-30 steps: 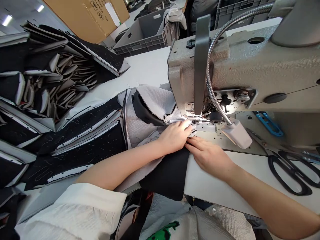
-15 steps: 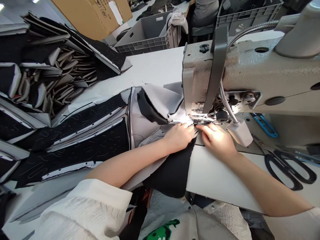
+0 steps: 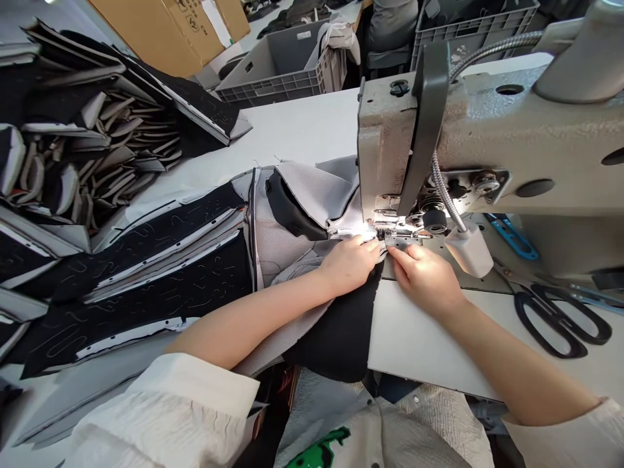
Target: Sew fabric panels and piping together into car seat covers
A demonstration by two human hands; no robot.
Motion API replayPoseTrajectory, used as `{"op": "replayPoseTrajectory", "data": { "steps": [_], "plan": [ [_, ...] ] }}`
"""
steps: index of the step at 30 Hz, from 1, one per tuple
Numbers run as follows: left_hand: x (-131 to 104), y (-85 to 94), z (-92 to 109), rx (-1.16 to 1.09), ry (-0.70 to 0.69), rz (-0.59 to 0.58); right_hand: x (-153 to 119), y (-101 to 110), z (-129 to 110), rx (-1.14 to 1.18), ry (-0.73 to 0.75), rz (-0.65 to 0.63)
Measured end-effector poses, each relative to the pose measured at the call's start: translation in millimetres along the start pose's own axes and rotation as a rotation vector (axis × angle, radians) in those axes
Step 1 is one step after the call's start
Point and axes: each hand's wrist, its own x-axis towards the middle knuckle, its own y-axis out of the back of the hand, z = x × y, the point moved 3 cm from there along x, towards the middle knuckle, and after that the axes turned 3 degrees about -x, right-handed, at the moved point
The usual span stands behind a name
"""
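Note:
A grey and black padded fabric cover (image 3: 283,244) stretches across the table to the needle area of a sewing machine (image 3: 468,136). My left hand (image 3: 351,263) grips the cover's edge just left of the presser foot (image 3: 385,233), fingers curled over the cloth. Close to the foot's right front, my right hand (image 3: 424,273) has thumb and index finger pinched at the end of the same edge. What lies between those fingertips is mostly hidden. A black flap (image 3: 341,338) of the cover hangs over the table's front edge, below my left hand.
Large black-handled scissors (image 3: 560,318) lie at the right, near a blue tool (image 3: 514,237) on the machine bed. A white lamp head (image 3: 468,252) hangs beside my right hand. Stacked fabric pieces (image 3: 117,123) fill the left; a grey crate (image 3: 283,65) stands behind.
The view has shifted slightly. Both hands stay at the presser foot with the cloth, and my right fingertips sit marginally farther from the left hand.

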Motion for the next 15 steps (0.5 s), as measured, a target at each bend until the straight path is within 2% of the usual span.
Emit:
{"op": "replayPoseTrajectory", "data": {
  "steps": [4,7,11,15],
  "plan": [
    [8,0.6,-5,0.02,-0.032,0.007,-5,3,6,0.105,-0.014,0.002],
    [1,9.1,-1,0.025,0.005,0.019,-4,7,5,0.228,0.077,0.005],
    [-35,26.1,22,0.033,-0.008,0.114,-4,14,-9,0.395,0.313,-0.024],
    [-71,18.0,41,0.047,0.039,-0.008,-7,11,-33,0.358,0.491,-0.063]
  ]
}}
